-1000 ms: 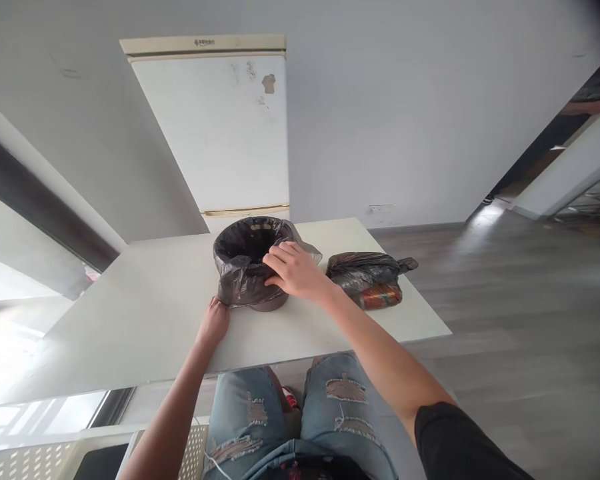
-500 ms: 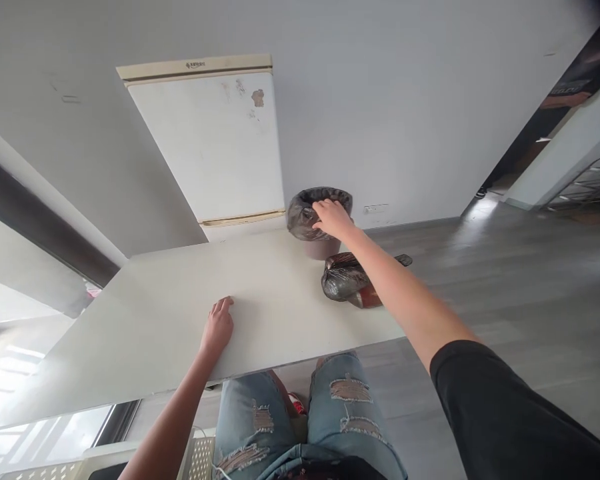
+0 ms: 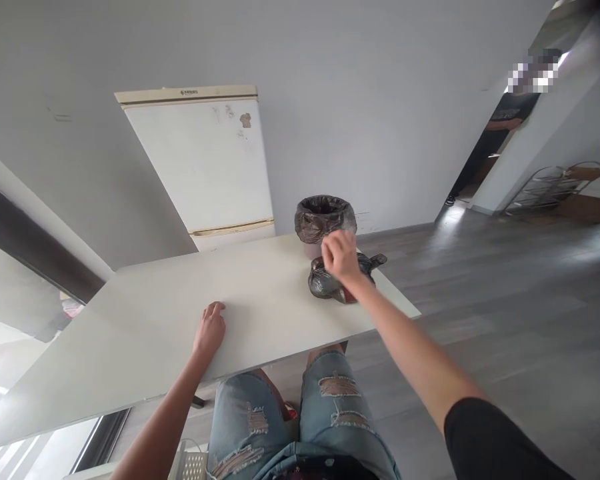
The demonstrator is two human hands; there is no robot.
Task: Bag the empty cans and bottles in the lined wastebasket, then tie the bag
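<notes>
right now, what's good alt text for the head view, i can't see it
A person's blurred right hand shows in front of a bin lined with dark plastic and a bulging dark bag on a white table. The left hand rests on the table; a white fridge stands beyond.

Counted one left hand (image 3: pixel 211 330) and one right hand (image 3: pixel 341 257), two in all. Tallied one bin (image 3: pixel 311 251), one black liner (image 3: pixel 311 228) and one bunched black bag (image 3: pixel 324 285), making two dark plastic bags altogether. Added one table (image 3: pixel 145 320), one fridge (image 3: pixel 205 160), one pair of ripped jeans (image 3: pixel 247 400) and one other person (image 3: pixel 506 117).
</notes>
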